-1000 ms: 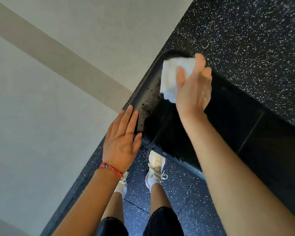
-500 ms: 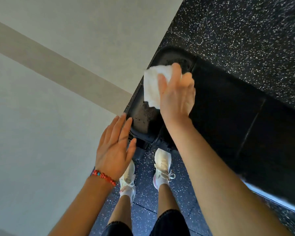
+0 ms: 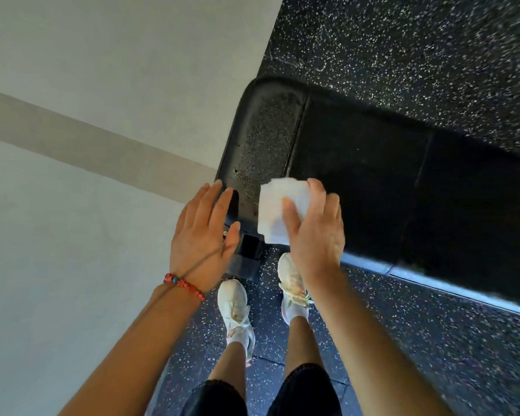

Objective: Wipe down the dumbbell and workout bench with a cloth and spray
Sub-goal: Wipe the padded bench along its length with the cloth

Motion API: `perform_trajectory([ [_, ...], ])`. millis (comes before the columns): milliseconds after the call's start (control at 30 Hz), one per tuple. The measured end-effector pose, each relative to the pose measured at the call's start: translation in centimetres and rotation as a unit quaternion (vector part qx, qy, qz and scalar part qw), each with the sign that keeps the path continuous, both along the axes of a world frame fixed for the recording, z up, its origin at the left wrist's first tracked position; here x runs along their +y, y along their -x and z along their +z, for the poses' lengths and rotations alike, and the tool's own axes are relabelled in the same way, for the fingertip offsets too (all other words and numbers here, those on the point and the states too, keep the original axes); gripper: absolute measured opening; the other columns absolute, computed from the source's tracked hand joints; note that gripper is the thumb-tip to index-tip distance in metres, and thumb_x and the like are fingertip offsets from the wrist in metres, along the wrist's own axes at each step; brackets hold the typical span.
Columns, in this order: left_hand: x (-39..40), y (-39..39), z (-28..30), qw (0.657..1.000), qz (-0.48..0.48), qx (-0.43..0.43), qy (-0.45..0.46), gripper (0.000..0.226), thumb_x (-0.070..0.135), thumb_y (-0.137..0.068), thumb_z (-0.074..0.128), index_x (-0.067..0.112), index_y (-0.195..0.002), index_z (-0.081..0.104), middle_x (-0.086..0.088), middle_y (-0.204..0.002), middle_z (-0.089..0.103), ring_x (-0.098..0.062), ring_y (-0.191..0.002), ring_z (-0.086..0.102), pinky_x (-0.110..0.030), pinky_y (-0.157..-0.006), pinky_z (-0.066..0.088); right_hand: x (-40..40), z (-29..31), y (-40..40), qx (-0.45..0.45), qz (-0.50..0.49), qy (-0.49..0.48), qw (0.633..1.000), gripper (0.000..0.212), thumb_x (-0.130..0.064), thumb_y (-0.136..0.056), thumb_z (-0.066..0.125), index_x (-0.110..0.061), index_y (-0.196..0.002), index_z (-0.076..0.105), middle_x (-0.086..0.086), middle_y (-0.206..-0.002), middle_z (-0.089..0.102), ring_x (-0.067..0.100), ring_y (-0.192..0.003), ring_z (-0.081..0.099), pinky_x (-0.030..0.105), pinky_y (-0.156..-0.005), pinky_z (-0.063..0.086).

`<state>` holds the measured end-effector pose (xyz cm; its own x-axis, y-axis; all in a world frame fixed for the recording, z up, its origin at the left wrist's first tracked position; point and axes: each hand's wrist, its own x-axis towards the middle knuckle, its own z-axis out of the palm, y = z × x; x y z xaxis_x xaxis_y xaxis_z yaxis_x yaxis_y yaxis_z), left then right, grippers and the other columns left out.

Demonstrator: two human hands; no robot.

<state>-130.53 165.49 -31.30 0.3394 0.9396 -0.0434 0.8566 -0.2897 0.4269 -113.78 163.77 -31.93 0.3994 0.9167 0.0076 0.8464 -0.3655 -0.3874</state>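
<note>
The right hand (image 3: 314, 232), fingers gripping the folded white cloth (image 3: 278, 210), has dragged it back to the black padded workout bench (image 3: 357, 163)'s near edge beside the open-fingered left hand (image 3: 203, 232), finishing a stroke.

bare arms; a red beaded bracelet (image 3: 184, 286) with one blue bead, dark shorts (image 3: 303, 391), pale lace-up sneakers (image 3: 234, 310).

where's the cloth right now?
Head view, centre: the white cloth is pressed flat under the right hand on the near corner of the black bench pad, just right of the open left hand.
</note>
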Motion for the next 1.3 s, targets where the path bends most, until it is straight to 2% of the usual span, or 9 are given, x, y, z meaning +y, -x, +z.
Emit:
perform_trajectory([
  [200, 1.5, -2.5, -1.4, 0.999, -0.047, 0.003, -0.022, 0.048, 0.027, -0.091, 0.042, 0.000, -0.130, 0.048, -0.020, -0.138, 0.046, -0.033, -0.130, 0.034, -0.053, -0.102, 0.037, 2.0, -0.5, -2.9, -0.068, -0.033, 0.003, 0.997, 0.044, -0.042, -0.089, 0.042, -0.009, -0.117, 0.047, 0.016, -0.079, 0.057, 0.030, -0.067, 0.057, 0.033, -0.059, 0.049],
  [300, 2.2, -4.0, -1.7, 0.998, -0.060, 0.016, -0.025, 0.049, 0.028, -0.090, 0.042, 0.002, -0.131, 0.048, -0.019, -0.140, 0.044, -0.032, -0.132, 0.031, -0.051, -0.106, 0.031, 7.9, 0.1, -5.1, -0.022, -0.099, 0.067, 0.993, 0.052, -0.042, -0.093, 0.041, -0.013, -0.136, 0.037, 0.015, -0.107, 0.053, 0.029, -0.096, 0.052, 0.035, -0.082, 0.040],
  [367, 2.5, -4.7, -1.9, 0.997, -0.070, 0.030, -0.021, 0.051, 0.029, -0.089, 0.041, 0.004, -0.134, 0.046, -0.018, -0.143, 0.042, -0.033, -0.133, 0.033, -0.050, -0.107, 0.026, 9.6, 0.2, -6.0, -0.021, -0.110, 0.077, 0.991, 0.054, -0.045, -0.095, 0.038, -0.016, -0.140, 0.031, 0.013, -0.114, 0.050, 0.026, -0.101, 0.049, 0.032, -0.086, 0.037],
  [467, 2.6, -5.1, -2.2, 0.995, -0.079, 0.056, -0.014, 0.053, 0.030, -0.089, 0.038, 0.006, -0.136, 0.042, -0.016, -0.145, 0.039, -0.034, -0.135, 0.031, -0.050, -0.109, 0.022, 7.5, 0.3, -5.5, -0.002, -0.103, 0.057, 0.993, 0.053, -0.044, -0.094, 0.040, -0.014, -0.138, 0.034, 0.014, -0.108, 0.051, 0.028, -0.096, 0.049, 0.035, -0.083, 0.040],
  [567, 2.5, -5.2, -2.1, 0.995, -0.076, 0.064, -0.014, 0.052, 0.029, -0.090, 0.037, 0.005, -0.135, 0.043, -0.018, -0.145, 0.038, -0.034, -0.135, 0.030, -0.051, -0.109, 0.022, 2.4, -0.4, -4.3, -0.046, -0.082, 0.038, 0.995, 0.054, -0.046, -0.090, 0.039, -0.006, -0.126, 0.043, 0.018, -0.092, 0.053, 0.032, -0.079, 0.053, 0.040, -0.069, 0.047],
  [733, 2.5, -5.6, -2.0, 0.995, -0.067, 0.074, -0.019, 0.051, 0.027, -0.089, 0.039, 0.003, -0.133, 0.046, -0.019, -0.143, 0.040, -0.034, -0.134, 0.028, -0.053, -0.109, 0.023, 1.2, -0.5, -3.9, -0.064, -0.082, 0.035, 0.994, 0.082, -0.072, -0.070, 0.042, -0.005, -0.117, 0.045, 0.015, -0.085, 0.053, 0.030, -0.071, 0.054, 0.037, -0.062, 0.048],
  [867, 2.6, -5.6, -2.0, 0.993, -0.075, 0.083, -0.027, 0.052, 0.029, -0.089, 0.039, 0.002, -0.133, 0.044, -0.020, -0.143, 0.039, -0.034, -0.134, 0.027, -0.052, -0.109, 0.021, 5.0, -0.6, -5.4, -0.063, -0.082, 0.021, 0.994, 0.078, -0.067, -0.069, 0.048, -0.005, -0.117, 0.048, 0.015, -0.085, 0.054, 0.032, -0.072, 0.054, 0.036, -0.064, 0.046],
  [1033, 2.7, -6.0, -2.0, 0.994, -0.058, 0.082, -0.032, 0.050, 0.029, -0.088, 0.040, 0.005, -0.132, 0.042, -0.020, -0.142, 0.041, -0.035, -0.133, 0.029, -0.052, -0.109, 0.021, 10.6, 0.1, -7.7, -0.015, -0.112, 0.063, 0.992, 0.078, -0.062, -0.078, 0.053, -0.011, -0.134, 0.037, 0.013, -0.106, 0.049, 0.028, -0.093, 0.047, 0.032, -0.078, 0.036],
  [1300, 3.7, -8.2, -1.1, 0.997, -0.027, 0.066, -0.019, 0.050, 0.028, -0.089, 0.041, 0.007, -0.135, 0.043, -0.017, -0.144, 0.040, -0.031, -0.136, 0.025, -0.050, -0.111, 0.017, 2.8, 0.4, -5.5, -0.072, -0.066, 0.066, 0.993, 0.069, -0.064, -0.075, 0.040, -0.007, -0.113, 0.044, 0.014, -0.078, 0.051, 0.028, -0.065, 0.050, 0.032, -0.057, 0.045],
])
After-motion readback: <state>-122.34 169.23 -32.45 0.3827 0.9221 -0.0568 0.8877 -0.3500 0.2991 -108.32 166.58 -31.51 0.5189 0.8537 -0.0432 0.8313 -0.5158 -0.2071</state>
